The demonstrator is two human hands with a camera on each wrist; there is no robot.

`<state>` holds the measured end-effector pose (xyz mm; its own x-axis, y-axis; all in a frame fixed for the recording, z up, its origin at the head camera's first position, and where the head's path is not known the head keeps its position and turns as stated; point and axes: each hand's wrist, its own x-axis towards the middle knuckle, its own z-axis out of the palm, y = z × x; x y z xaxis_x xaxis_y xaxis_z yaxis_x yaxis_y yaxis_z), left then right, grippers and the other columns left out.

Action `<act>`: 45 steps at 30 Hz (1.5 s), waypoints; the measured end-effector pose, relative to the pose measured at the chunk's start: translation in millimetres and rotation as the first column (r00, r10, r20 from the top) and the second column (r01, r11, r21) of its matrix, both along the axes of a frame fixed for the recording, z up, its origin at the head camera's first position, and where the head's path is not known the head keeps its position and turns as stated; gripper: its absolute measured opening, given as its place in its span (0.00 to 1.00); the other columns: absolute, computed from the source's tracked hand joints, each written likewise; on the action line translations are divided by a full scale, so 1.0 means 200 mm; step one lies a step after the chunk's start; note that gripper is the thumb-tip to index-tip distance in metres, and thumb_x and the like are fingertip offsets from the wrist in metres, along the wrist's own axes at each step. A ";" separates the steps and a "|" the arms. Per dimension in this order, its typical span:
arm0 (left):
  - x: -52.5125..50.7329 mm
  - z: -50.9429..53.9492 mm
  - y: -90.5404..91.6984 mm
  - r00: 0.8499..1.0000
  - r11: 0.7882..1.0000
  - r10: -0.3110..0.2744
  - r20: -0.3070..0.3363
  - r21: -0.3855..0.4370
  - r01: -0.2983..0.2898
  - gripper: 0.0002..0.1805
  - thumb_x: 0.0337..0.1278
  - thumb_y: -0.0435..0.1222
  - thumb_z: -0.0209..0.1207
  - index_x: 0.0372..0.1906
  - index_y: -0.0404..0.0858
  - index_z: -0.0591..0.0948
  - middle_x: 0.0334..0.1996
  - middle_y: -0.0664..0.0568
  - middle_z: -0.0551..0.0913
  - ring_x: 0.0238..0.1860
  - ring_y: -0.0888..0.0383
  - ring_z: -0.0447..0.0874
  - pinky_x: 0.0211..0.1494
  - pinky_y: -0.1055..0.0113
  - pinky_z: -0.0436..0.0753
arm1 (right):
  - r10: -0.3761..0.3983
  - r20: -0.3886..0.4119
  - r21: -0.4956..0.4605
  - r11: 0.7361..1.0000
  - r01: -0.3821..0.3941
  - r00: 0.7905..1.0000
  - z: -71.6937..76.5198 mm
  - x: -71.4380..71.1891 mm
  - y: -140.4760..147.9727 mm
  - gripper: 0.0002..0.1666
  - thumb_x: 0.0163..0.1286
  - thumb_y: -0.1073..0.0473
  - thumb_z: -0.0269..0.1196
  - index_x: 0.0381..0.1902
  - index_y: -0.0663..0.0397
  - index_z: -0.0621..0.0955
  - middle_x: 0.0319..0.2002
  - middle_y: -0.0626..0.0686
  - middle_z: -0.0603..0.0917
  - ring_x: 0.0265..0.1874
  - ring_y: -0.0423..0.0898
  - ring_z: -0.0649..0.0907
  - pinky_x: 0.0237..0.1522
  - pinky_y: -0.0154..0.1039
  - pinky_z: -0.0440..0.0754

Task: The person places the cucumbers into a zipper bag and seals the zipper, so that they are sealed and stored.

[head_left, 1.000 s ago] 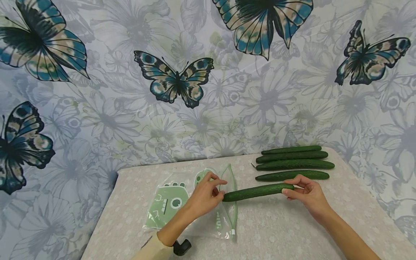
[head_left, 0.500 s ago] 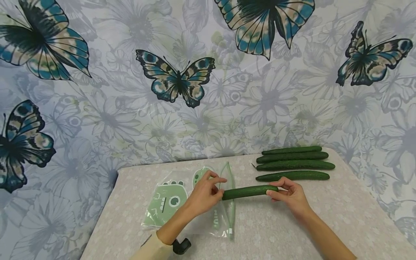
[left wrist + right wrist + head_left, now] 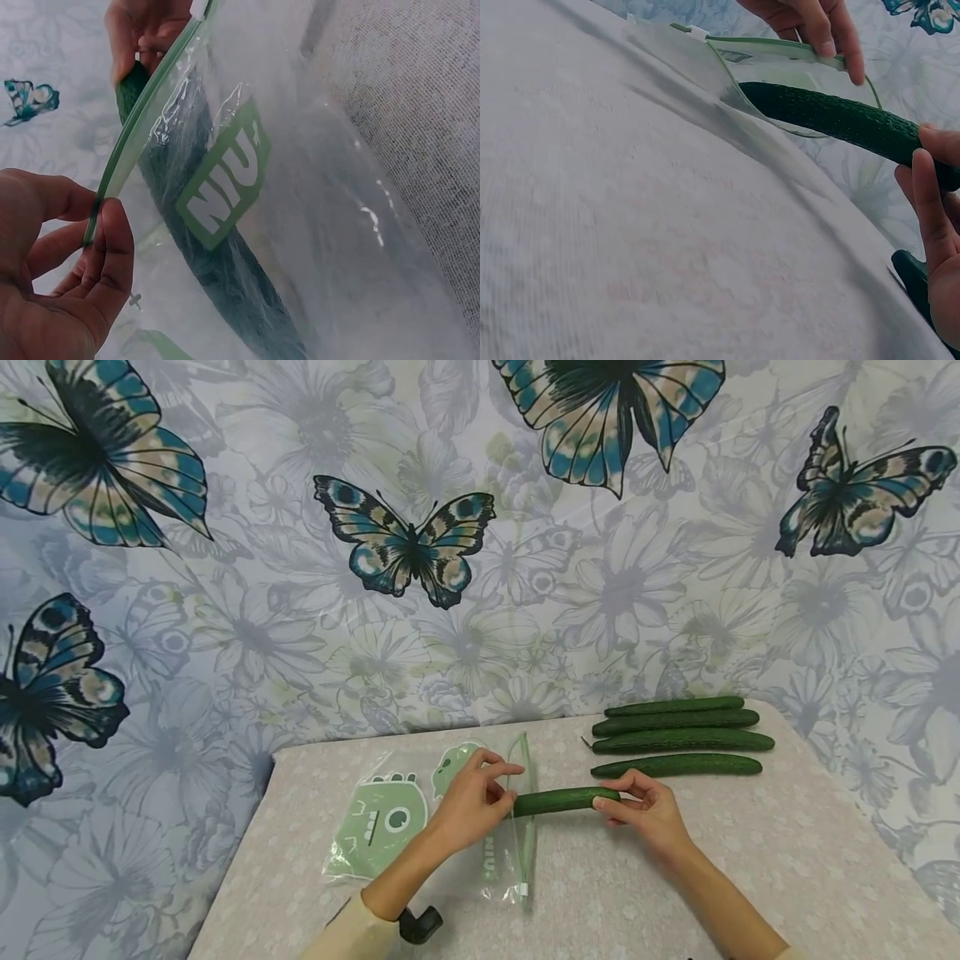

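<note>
Long, dark-green, bumpy-skinned cucumber (image 3: 564, 800), one. Lies through the mouth of a clear plastic zip bag with light-green cartoon figures (image 3: 386, 827). Inner part within the bag, showing behind the film and its printed letters in the left wrist view; outer part to the right of the bag. Inner tip: outside that view, depth of entry cannot be told.

Left hand (image 3: 471, 802), one. At the bag's mouth; thumb and fingers clamped on its thin green rim (image 3: 126, 139). Mouth parted, per the right wrist view.

Right hand (image 3: 651, 814), one. Right of the bag; thumb and fingers clamped on the cucumber's outer end.

White plastic slider (image 3: 522, 889), one. On the bag's rim, near-side end.

Loose dark-green cucumbers (image 3: 681, 741), four. Right of the bag and farther back, roughly parallel; the nearest set slightly apart from the other three.

Small black object (image 3: 420, 926), one. Near side of the bag, beside a cream sleeve (image 3: 356, 931); kind cannot be told.

Pale patterned tablecloth (image 3: 615, 885), beneath the bag. Butterfly-and-flower wall covering (image 3: 600, 635), behind it.

Progress, by judgement: early in loading. Done: bag mouth parted, first cucumber part-way in. Left: its outer length, its release and the bag's closure. The four loose pieces lie outside; whether they belong to the same load cannot be told.
</note>
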<state>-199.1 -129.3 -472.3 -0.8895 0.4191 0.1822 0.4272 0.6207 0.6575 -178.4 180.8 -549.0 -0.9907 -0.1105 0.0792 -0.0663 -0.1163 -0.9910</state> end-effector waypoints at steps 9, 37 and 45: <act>-0.01 0.02 0.05 1.000 0.999 -0.013 -0.015 0.040 0.013 0.19 0.71 0.32 0.65 0.64 0.41 0.88 0.58 0.49 0.77 0.32 0.70 0.86 0.39 0.72 0.83 | 0.008 0.011 -0.044 0.999 -0.008 1.000 0.02 -0.01 -0.12 0.14 0.66 0.69 0.75 0.47 0.65 0.84 0.50 0.43 0.92 0.35 0.47 0.94 0.37 0.39 0.92; -0.01 0.07 0.12 1.000 0.994 -0.001 -0.005 0.106 0.002 0.20 0.71 0.34 0.65 0.66 0.45 0.86 0.58 0.52 0.77 0.37 0.66 0.89 0.44 0.72 0.86 | 0.151 -0.159 -0.077 0.983 -0.165 0.976 0.03 0.00 -0.36 0.17 0.67 0.71 0.74 0.49 0.76 0.80 0.46 0.41 0.92 0.30 0.40 0.92 0.27 0.39 0.89; -0.01 0.08 0.13 1.000 0.991 -0.002 -0.016 0.133 0.004 0.20 0.71 0.34 0.65 0.65 0.43 0.87 0.58 0.51 0.77 0.37 0.66 0.89 0.44 0.72 0.87 | 0.154 -0.119 -0.035 0.987 -0.160 0.981 0.04 0.01 -0.39 0.16 0.68 0.67 0.75 0.49 0.71 0.82 0.52 0.55 0.91 0.26 0.42 0.91 0.28 0.42 0.91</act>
<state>-201.5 -103.7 -456.6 -0.8847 0.3930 0.2508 0.4401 0.5265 0.7274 -176.5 101.8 -541.4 -0.9451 -0.2578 0.2006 -0.1578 -0.1774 -0.9714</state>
